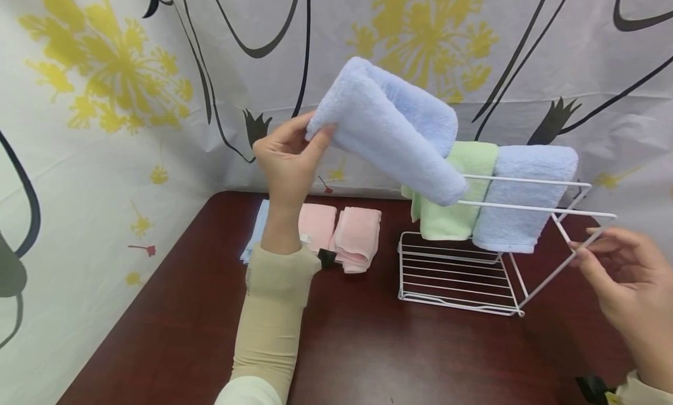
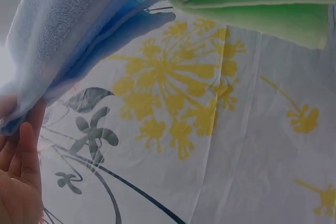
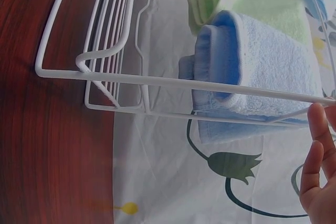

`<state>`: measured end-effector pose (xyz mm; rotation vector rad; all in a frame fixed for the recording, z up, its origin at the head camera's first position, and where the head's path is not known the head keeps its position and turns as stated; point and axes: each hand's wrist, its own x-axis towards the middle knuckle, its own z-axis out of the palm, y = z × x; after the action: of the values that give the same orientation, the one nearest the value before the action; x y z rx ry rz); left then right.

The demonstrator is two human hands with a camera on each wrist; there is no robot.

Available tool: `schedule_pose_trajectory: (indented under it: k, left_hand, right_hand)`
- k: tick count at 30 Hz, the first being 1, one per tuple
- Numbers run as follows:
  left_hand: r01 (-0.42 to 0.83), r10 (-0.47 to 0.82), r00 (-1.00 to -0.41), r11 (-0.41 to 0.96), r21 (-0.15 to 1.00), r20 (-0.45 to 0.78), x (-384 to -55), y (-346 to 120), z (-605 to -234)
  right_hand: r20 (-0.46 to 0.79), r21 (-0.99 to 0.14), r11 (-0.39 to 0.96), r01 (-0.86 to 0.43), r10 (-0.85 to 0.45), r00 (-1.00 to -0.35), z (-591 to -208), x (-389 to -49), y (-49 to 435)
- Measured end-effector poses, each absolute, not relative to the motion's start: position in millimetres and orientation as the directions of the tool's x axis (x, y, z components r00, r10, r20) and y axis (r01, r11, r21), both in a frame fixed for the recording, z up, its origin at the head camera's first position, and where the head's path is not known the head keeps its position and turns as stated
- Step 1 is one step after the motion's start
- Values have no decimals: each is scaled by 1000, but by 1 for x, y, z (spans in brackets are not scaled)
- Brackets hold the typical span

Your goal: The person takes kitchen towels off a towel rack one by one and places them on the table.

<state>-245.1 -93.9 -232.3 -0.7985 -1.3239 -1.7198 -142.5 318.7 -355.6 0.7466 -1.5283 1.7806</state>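
Note:
My left hand (image 1: 289, 159) pinches one end of a folded light-blue towel (image 1: 389, 124). The towel slants down to the right, and its lower end overlaps the left tips of the rack's upper bars. In the left wrist view, thumb and fingers grip the corner of the blue towel (image 2: 63, 35). At the right, my right hand (image 1: 631, 276) holds the slanted side bar of a white wire rack (image 1: 547, 209) between thumb and fingers. A green towel (image 1: 457, 200) and a second blue towel (image 1: 531, 194) hang folded over the upper bars.
Folded pink towels (image 1: 357, 235) and a light-blue cloth (image 1: 257, 229) lie at the back of the dark red-brown table (image 1: 357, 335), partly behind my left forearm. The rack's slatted base (image 1: 452, 276) stands on the table. A patterned curtain (image 1: 210, 72) hangs behind.

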Motion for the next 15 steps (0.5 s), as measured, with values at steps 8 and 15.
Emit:
schedule_pose_trajectory:
  k: [8, 15]
  left_hand:
    - [871, -215, -488, -51, 489, 846, -241, -113, -233]
    - [856, -178, -502, 38, 515, 847, -236, -139, -238]
  right_hand:
    - [788, -596, -103, -796, 112, -605, -356, -144, 319]
    - [784, -599, -117, -792, 118, -610, -356, -144, 318]
